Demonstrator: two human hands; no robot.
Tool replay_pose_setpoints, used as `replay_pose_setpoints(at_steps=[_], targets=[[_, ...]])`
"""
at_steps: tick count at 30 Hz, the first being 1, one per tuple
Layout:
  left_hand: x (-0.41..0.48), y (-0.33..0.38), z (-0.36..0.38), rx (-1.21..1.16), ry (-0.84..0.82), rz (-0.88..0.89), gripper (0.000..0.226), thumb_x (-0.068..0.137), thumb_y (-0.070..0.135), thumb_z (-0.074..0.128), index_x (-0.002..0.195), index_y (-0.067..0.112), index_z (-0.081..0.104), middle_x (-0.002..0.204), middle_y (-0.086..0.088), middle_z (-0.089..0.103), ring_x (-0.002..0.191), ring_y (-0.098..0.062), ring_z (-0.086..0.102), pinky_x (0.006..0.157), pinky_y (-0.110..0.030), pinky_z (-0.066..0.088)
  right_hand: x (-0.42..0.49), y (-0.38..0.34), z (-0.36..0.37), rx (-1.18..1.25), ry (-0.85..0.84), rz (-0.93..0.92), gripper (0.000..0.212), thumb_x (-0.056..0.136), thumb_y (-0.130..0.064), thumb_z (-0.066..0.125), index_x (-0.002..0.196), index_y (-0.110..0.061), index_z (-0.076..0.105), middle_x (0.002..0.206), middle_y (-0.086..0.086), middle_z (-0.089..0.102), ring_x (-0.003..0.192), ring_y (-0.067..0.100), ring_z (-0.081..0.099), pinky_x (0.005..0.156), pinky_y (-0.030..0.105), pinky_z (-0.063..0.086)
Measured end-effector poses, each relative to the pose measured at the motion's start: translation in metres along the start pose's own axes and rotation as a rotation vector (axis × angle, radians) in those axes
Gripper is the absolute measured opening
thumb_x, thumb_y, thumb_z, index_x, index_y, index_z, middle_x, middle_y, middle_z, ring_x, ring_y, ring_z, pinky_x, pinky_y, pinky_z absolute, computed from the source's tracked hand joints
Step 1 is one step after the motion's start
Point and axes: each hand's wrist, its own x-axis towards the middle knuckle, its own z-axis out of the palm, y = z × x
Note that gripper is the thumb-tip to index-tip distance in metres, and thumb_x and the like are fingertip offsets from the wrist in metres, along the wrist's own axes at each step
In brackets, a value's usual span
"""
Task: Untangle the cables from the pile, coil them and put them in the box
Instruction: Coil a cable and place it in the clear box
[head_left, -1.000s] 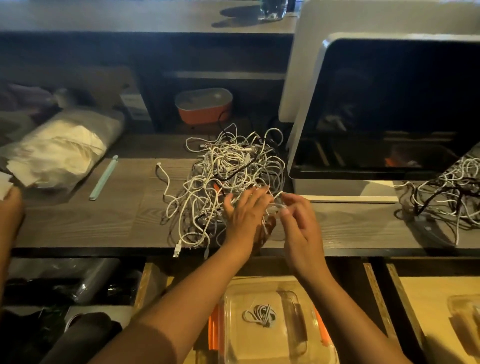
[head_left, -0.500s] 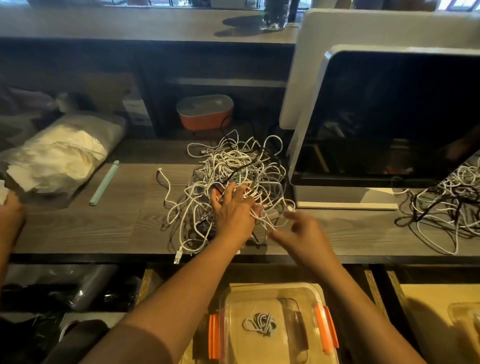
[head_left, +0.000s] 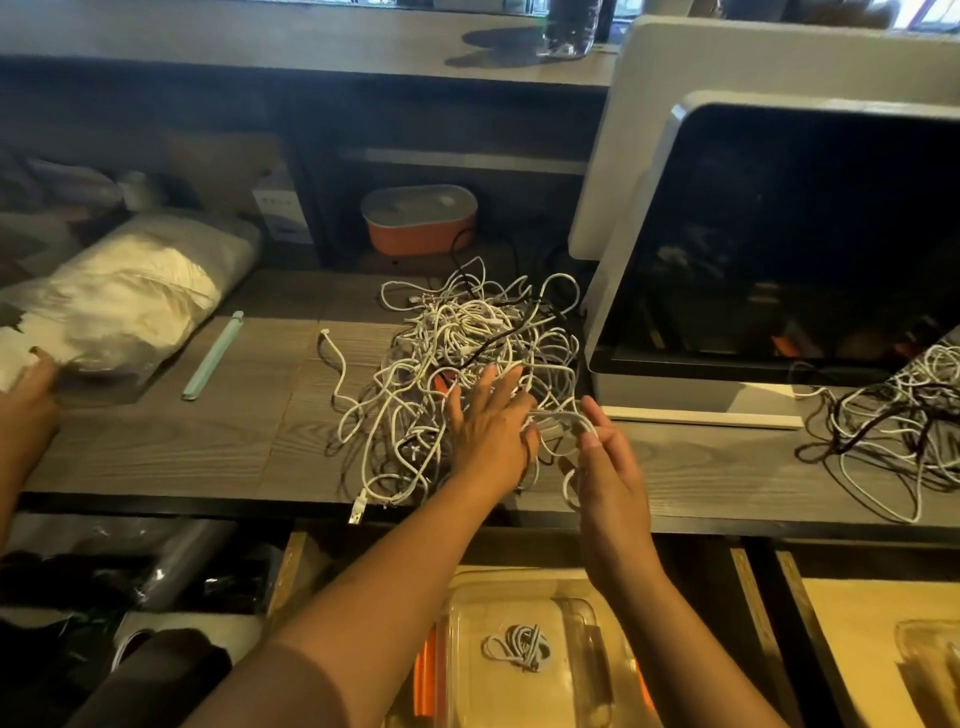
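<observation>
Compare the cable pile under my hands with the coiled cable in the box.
The cable pile is large, loose, tangled; the coiled cable is one small, tidy bundle. The cable pile sits on the desk and includes dark strands; the coiled cable lies in the clear box. Both are mostly white.

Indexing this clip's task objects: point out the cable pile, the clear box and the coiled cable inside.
cable pile (head_left: 467, 338), head view, middle of the white tangle.
clear box (head_left: 519, 603), head view, its far rim.
coiled cable (head_left: 517, 647), head view, centre of the coil.
</observation>
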Motion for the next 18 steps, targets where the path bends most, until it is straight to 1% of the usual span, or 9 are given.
replay_pose_setpoints(at_steps=[1,3,6,8,10,12,14,16,18], targets=[[0.001,0.002,0.0,-0.015,-0.012,0.0,0.034,0.095,0.029,0.046,0.129,0.026,0.048,0.158,0.008,0.008,0.146,-0.017,-0.009,0.116,-0.05,-0.008,0.0,-0.001,0.002,0.057,0.026,0.023,0.026,0.101,-0.022,0.038,0.102,-0.029,0.063,0.136,-0.01,0.05,0.125,0.006,0.044,0.09,0.021,0.039],[0.005,0.006,0.001,-0.031,-0.037,0.007,0.034,0.097,0.029,0.043,0.131,0.026,0.048,0.159,0.008,0.005,0.145,-0.017,-0.011,0.116,-0.048,-0.01,0.0,-0.004,0.004,0.147,0.067,0.049,0.029,0.101,-0.023,0.037,0.115,-0.02,0.062,0.123,-0.006,0.06,0.116,0.009,0.053,0.084,0.024,0.043],[0.008,0.007,0.001,-0.05,-0.032,0.021,0.031,0.096,0.028,0.043,0.125,0.024,0.051,0.159,0.006,0.005,0.145,-0.017,-0.011,0.115,-0.045,-0.013,0.002,-0.01,0.005,0.249,0.11,0.084,0.029,0.101,-0.02,0.037,0.098,-0.014,0.065,0.102,0.001,0.069,0.101,0.015,0.061,0.086,0.033,0.046],[0.01,0.004,0.0,-0.05,-0.015,0.037,0.024,0.093,0.026,0.047,0.116,0.022,0.054,0.159,0.004,0.008,0.146,-0.018,-0.01,0.114,-0.043,-0.014,0.004,-0.014,0.003,0.221,0.126,0.059,0.032,0.1,-0.017,0.035,0.087,-0.011,0.063,0.094,0.005,0.068,0.095,0.02,0.061,0.089,0.037,0.046],[0.011,0.002,0.0,-0.02,-0.014,0.083,0.022,0.091,0.022,0.05,0.113,0.022,0.055,0.159,0.003,0.009,0.146,-0.019,-0.008,0.115,-0.04,-0.013,0.007,-0.016,-0.002,0.124,0.136,-0.008,0.031,0.099,-0.011,0.034,0.077,-0.009,0.056,0.079,0.003,0.063,0.084,0.016,0.059,0.083,0.033,0.048],[0.011,0.002,0.0,0.009,-0.022,0.134,0.025,0.092,0.019,0.048,0.116,0.021,0.056,0.159,0.003,0.008,0.146,-0.019,-0.008,0.114,-0.035,-0.014,0.009,-0.015,-0.006,-0.038,0.146,-0.093,0.029,0.097,-0.003,0.034,0.074,-0.005,0.05,0.068,0.002,0.053,0.065,0.003,0.054,0.066,0.019,0.046],[0.01,0.002,0.002,0.028,-0.024,0.162,0.029,0.091,0.016,0.048,0.118,0.021,0.056,0.159,0.003,0.006,0.146,-0.019,-0.009,0.112,-0.032,-0.015,0.01,-0.011,-0.009,-0.106,0.131,-0.138,0.027,0.095,0.001,0.037,0.072,-0.007,0.046,0.064,0.003,0.046,0.05,-0.001,0.045,0.048,0.015,0.04],[0.01,-0.002,0.003,0.048,-0.022,0.166,0.032,0.089,0.017,0.051,0.12,0.022,0.056,0.159,0.004,0.005,0.146,-0.02,-0.011,0.114,-0.034,-0.014,0.009,-0.009,-0.011,-0.119,0.112,-0.144,0.026,0.094,0.002,0.041,0.071,-0.01,0.043,0.063,0.005,0.044,0.047,0.001,0.042,0.043,0.017,0.037],[0.014,-0.006,0.003,0.085,-0.035,0.149,0.036,0.088,0.023,0.055,0.124,0.025,0.053,0.159,0.005,0.001,0.145,-0.022,-0.013,0.116,-0.04,-0.012,0.009,-0.009,-0.011,-0.164,0.132,-0.146,0.02,0.092,0.0,0.048,0.078,-0.014,0.044,0.066,0.002,0.047,0.05,0.003,0.044,0.045,0.018,0.038]])
